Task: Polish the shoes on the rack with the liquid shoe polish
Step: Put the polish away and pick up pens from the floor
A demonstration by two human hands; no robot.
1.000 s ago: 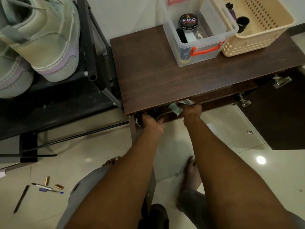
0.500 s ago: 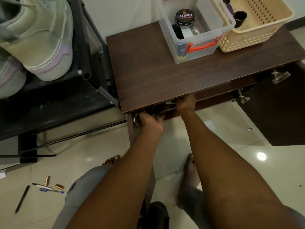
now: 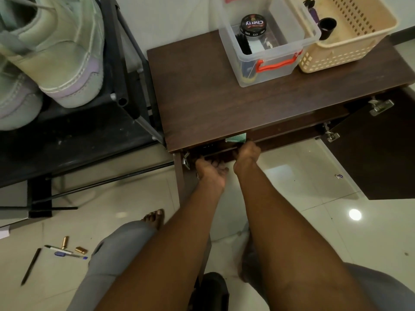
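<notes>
Reached under the front edge of the tabletop (image 3: pixel 247 104) with the left grip (image 3: pixel 211 173) and the right grip (image 3: pixel 246 157) side by side, fingertips lost in the dark, so cannot tell if apart or clamped on anything. Showed a green thing (image 3: pixel 235 138) again at 12 o'clock of the right grip, hidden a moment before. Left the shoes (image 3: pixel 67 55) waiting on the rack (image 3: pixel 125 63) at 10 o'clock, likely hunting for supplies, polishing not begun.

Two pale sneakers (image 3: pixel 67 55) are sitting on the rack (image 3: pixel 94 140); one clear box (image 3: pixel 269 50), one basket (image 3: pixel 350 41), one polish tin (image 3: pixel 253 24), and three pens (image 3: pixel 67 253) are showing.
</notes>
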